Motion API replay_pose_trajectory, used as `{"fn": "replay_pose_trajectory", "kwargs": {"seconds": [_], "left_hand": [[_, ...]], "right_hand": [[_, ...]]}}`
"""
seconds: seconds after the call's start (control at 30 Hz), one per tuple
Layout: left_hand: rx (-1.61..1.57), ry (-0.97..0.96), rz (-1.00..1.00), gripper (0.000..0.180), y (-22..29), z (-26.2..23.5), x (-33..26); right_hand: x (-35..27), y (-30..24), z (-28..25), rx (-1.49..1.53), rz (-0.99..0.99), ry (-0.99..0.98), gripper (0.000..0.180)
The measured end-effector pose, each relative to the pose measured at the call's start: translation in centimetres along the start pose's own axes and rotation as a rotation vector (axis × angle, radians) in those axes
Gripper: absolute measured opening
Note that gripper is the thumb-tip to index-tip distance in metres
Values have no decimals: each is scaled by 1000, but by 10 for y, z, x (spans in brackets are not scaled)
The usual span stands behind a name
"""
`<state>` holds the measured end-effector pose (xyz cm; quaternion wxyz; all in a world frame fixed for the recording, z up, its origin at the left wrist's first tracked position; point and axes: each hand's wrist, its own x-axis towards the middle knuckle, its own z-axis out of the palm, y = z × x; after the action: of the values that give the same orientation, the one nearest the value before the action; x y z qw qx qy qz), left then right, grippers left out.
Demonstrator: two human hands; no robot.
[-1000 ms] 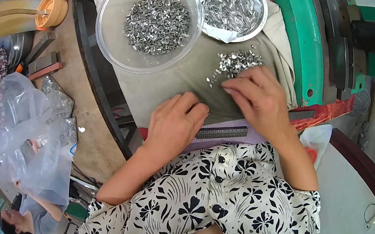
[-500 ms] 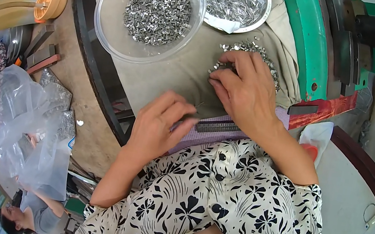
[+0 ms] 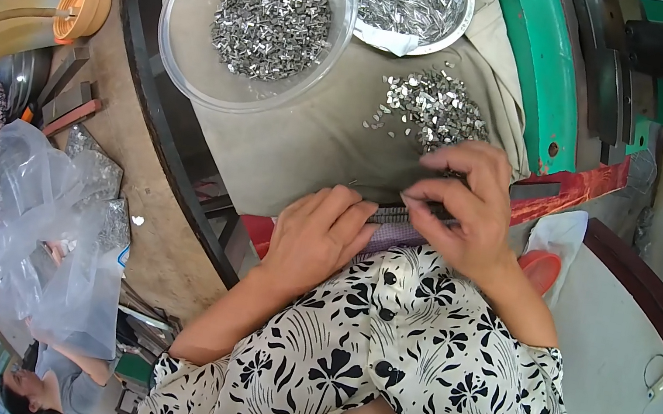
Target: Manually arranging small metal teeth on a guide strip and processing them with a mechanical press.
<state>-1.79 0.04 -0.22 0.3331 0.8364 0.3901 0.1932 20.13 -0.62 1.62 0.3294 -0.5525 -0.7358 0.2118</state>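
Observation:
On the cloth at the table's near edge lies a dark ribbed strip (image 3: pixel 391 216), with a purple checked cloth (image 3: pixel 394 236) below it. My left hand (image 3: pixel 313 235) rests at the strip's left end, fingers bent and close together; whatever is under the fingertips is hidden. Beside the strip's right end is my right hand (image 3: pixel 471 218), thumb and forefinger brought together in a pinch, slightly blurred. Anything between them is too small to make out. Just beyond the right hand a loose pile of small shiny metal chips (image 3: pixel 441 111) spreads over the olive cloth (image 3: pixel 308 136).
A clear plastic bowl (image 3: pixel 168 19) of small metal pieces stands far left; a white-rimmed bowl (image 3: pixel 470 10) of thin silvery pieces is beside it. Green machine frame (image 3: pixel 541 75) borders the right. Plastic bags (image 3: pixel 40 200) and an orange lid (image 3: pixel 82 12) lie left. Another person (image 3: pixel 65 382) appears lower left.
My right hand has come back from the chip pile toward the strip, uncovering the pile. My left hand has shifted right and settled at the strip's left end.

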Motion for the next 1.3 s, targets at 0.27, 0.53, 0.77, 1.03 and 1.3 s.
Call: {"fn": "replay_pose_trajectory", "kwargs": {"seconds": [0.27, 0.53, 0.77, 1.03, 1.3], "left_hand": [[-4, 132, -123, 23, -6, -13, 6], [59, 64, -138, 12, -5, -14, 15], [-49, 59, -283, 17, -7, -15, 13], [-128, 73, -45, 21, -3, -12, 10], [-66, 48, -5, 20, 1, 1, 10]], "right_hand": [[-27, -2, 16, -129, -81, -59, 20], [-19, -7, 6, -33, -26, -131, 21], [28, 16, 7, -181, -41, -5, 16], [37, 11, 19, -258, -66, -33, 16], [-2, 4, 4, -131, 14, -18, 19]]}}
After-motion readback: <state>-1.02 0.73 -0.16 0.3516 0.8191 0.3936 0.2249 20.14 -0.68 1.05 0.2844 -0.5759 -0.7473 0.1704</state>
